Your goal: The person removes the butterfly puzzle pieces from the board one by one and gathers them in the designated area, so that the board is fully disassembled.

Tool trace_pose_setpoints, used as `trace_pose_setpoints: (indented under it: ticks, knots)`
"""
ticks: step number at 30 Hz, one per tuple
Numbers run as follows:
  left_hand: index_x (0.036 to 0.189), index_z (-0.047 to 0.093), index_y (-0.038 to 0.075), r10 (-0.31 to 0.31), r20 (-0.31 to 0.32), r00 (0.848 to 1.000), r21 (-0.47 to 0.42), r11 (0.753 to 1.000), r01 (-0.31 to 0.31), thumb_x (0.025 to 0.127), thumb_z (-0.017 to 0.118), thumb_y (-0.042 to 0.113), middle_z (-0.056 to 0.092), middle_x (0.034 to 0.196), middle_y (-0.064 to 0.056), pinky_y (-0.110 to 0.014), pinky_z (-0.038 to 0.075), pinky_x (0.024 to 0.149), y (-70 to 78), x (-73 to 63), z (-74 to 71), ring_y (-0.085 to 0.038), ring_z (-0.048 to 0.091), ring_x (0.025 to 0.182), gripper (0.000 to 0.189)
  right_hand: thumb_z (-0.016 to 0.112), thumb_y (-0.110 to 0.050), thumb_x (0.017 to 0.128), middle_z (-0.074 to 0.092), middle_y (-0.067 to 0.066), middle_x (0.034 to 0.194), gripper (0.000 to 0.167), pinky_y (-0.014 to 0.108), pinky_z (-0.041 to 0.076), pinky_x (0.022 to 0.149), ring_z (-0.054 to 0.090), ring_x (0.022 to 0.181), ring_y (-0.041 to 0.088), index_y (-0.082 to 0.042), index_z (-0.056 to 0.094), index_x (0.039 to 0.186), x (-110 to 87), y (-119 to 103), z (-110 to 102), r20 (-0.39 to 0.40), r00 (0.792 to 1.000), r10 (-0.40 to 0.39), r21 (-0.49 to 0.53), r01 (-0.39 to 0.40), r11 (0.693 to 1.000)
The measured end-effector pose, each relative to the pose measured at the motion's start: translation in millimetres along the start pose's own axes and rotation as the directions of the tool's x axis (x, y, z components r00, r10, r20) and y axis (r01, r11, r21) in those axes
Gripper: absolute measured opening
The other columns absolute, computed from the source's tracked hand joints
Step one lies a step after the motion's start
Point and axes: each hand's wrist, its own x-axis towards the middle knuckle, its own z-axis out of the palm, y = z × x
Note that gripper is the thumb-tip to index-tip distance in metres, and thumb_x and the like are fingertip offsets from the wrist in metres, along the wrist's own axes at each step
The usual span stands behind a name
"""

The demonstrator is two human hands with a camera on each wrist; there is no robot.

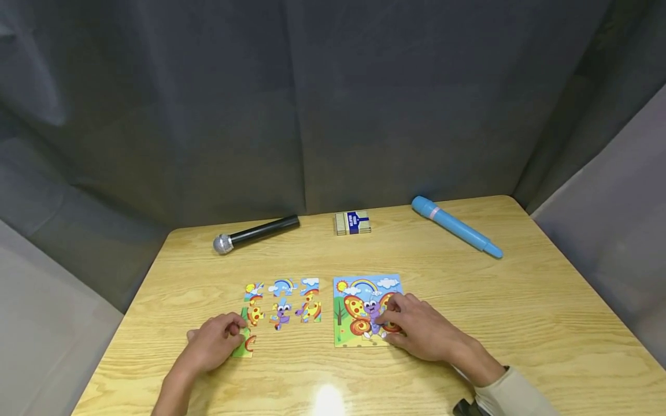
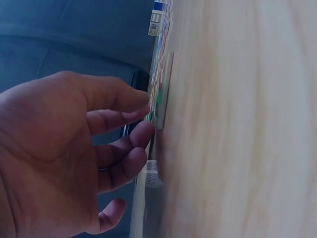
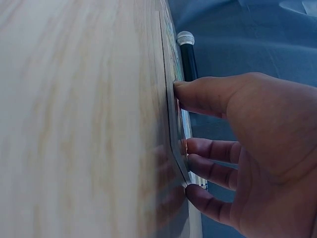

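Several butterfly-picture jigsaw pieces lie in rows on the table, with narrow gaps between some of them. My left hand is at the lower left, its bent fingertips touching a green and red jigsaw piece that lies flat. In the left wrist view, thumb and fingers are loosely curved beside that piece's edge. To the right lies a square butterfly picture board, showing a whole butterfly. My right hand rests on its right side, thumb and fingertips spread apart on it. The hand hides part of the right wing.
A black microphone with a silver head lies at the back left. At the back middle is a small box with a blue label. A blue tapered stick lies at the back right. A dark curtain hangs behind the table.
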Motion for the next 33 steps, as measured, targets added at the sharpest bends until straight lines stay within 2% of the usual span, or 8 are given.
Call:
trace_pose_setpoints:
  ticks: [5, 9, 11, 14, 17, 21, 26, 33]
  knots:
    - [0.100, 0.067, 0.024, 0.008, -0.040, 0.999, 0.009, 1.000, -0.008, 0.086, 0.065, 0.019, 0.057, 0.085, 0.011, -0.038, 0.024, 0.072, 5.7, 0.8, 0.7, -0.011, 0.049, 0.081, 0.015, 0.070, -0.030, 0.087, 0.051, -0.009, 0.104, 0.023, 0.031, 0.035, 0.072, 0.043, 0.089, 0.010, -0.033, 0.070, 0.110, -0.1, 0.0, -0.4, 0.002, 1.000, 0.002, -0.001, -0.002, 1.000]
    - [0.099, 0.067, 0.021, 0.063, -0.085, 0.994, -0.003, 0.998, -0.063, 0.088, 0.064, 0.017, 0.058, 0.082, 0.010, -0.034, 0.032, 0.072, 14.6, 5.8, 5.3, -0.010, 0.048, 0.075, 0.012, 0.070, -0.030, 0.088, 0.051, -0.009, 0.104, 0.023, 0.030, 0.035, 0.073, 0.043, 0.088, 0.009, -0.033, 0.070, 0.110, -0.7, 0.2, 0.0, 0.009, 1.000, 0.000, -0.007, 0.000, 1.000]
    - [0.099, 0.067, 0.019, 0.098, -0.120, 0.988, -0.008, 0.995, -0.100, 0.087, 0.065, 0.017, 0.058, 0.081, 0.010, -0.032, 0.036, 0.070, 20.7, 9.0, 8.8, -0.010, 0.047, 0.073, 0.012, 0.069, -0.030, 0.088, 0.051, -0.009, 0.104, 0.023, 0.030, 0.035, 0.073, 0.043, 0.088, 0.009, -0.033, 0.069, 0.110, -1.2, 0.3, 0.3, 0.010, 1.000, -0.001, -0.010, 0.002, 1.000]
    - [0.100, 0.067, 0.017, 0.157, -0.169, 0.973, -0.006, 0.987, -0.160, 0.086, 0.067, 0.016, 0.057, 0.080, 0.011, -0.035, 0.042, 0.077, 31.4, 13.7, 14.6, -0.009, 0.046, 0.069, 0.014, 0.069, -0.030, 0.088, 0.051, -0.010, 0.104, 0.023, 0.030, 0.035, 0.072, 0.042, 0.087, 0.009, -0.033, 0.069, 0.110, -1.7, 0.4, 0.7, 0.006, 1.000, -0.001, -0.011, 0.001, 1.000]
    - [0.100, 0.067, 0.018, 0.200, -0.185, 0.962, -0.001, 0.979, -0.204, 0.086, 0.069, 0.018, 0.056, 0.079, 0.013, -0.035, 0.043, 0.077, 43.2, 17.7, 20.8, -0.008, 0.046, 0.069, 0.015, 0.069, -0.031, 0.088, 0.051, -0.010, 0.104, 0.023, 0.030, 0.035, 0.073, 0.042, 0.088, 0.009, -0.033, 0.069, 0.111, -1.5, 0.3, 0.9, 0.002, 1.000, -0.007, -0.013, 0.007, 1.000]
    - [0.102, 0.067, 0.020, 0.247, -0.160, 0.956, -0.026, 0.967, -0.254, 0.086, 0.072, 0.024, 0.055, 0.080, 0.014, -0.027, 0.038, 0.068, 61.7, 21.8, 29.4, -0.008, 0.047, 0.073, 0.018, 0.069, -0.033, 0.088, 0.051, -0.010, 0.104, 0.024, 0.030, 0.035, 0.073, 0.042, 0.087, 0.009, -0.032, 0.067, 0.112, -0.9, 0.1, 1.0, -0.001, 1.000, -0.008, -0.021, 0.008, 1.000]
    - [0.109, 0.064, 0.019, 0.322, -0.072, 0.944, -0.100, 0.939, -0.328, 0.089, 0.069, 0.030, 0.058, 0.088, 0.012, -0.029, 0.041, 0.078, 86.8, 22.1, 40.2, -0.010, 0.052, 0.082, 0.024, 0.070, -0.036, 0.087, 0.049, -0.012, 0.103, 0.025, 0.029, 0.034, 0.073, 0.040, 0.086, 0.008, -0.031, 0.066, 0.111, -0.4, 0.0, 0.8, -0.006, 1.000, 0.008, -0.025, -0.008, 1.000]
    - [0.108, 0.063, 0.023, 0.411, -0.012, 0.912, -0.073, 0.909, -0.410, 0.092, 0.063, 0.038, 0.059, 0.092, 0.013, -0.035, 0.037, 0.079, 113.8, 25.2, 55.7, -0.008, 0.053, 0.087, 0.023, 0.071, -0.033, 0.086, 0.050, -0.012, 0.105, 0.024, 0.030, 0.034, 0.073, 0.042, 0.089, 0.009, -0.030, 0.067, 0.110, -0.4, -2.0, 1.6, -0.009, 1.000, 0.026, -0.006, -0.026, 1.000]
